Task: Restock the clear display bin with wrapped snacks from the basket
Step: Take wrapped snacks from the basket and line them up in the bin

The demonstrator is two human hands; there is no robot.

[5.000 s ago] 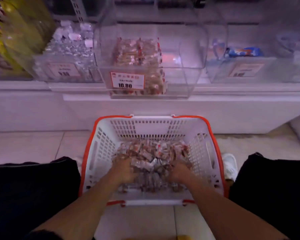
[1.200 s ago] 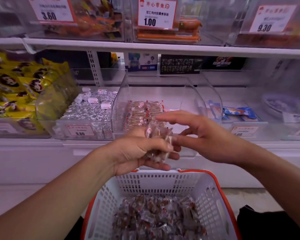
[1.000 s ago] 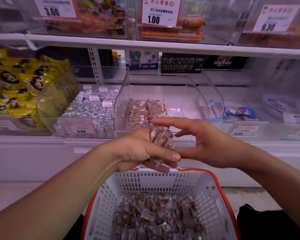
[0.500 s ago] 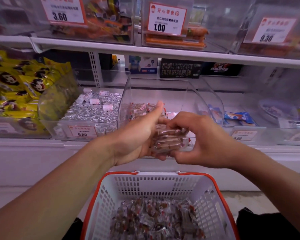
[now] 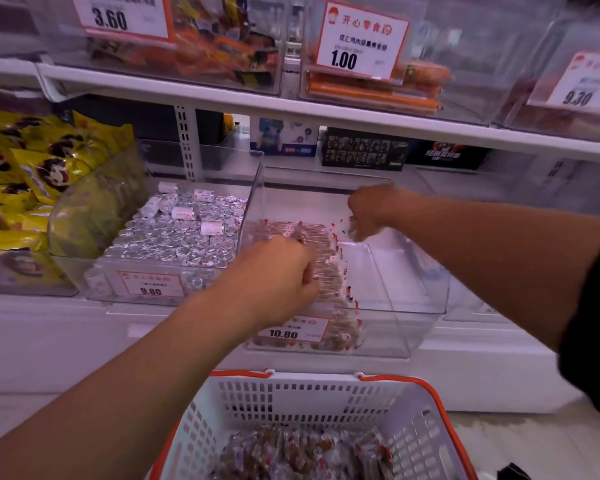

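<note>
Hands (image 5: 278, 271) in clear bin (image 5: 413, 327)

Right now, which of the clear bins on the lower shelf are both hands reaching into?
The bin with the 10.80 price tag, between the silver-wrapped sweets' 9.80 bin and the bin on the right. Left hand and right hand are both inside it.

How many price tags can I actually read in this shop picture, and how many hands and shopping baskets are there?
Readable price tags: 5 (3.60, 1.00, 9.30, 9.80, 10.80)
Hands: 2 (left hand, right hand)
Basket: 1
Total: 8
</note>
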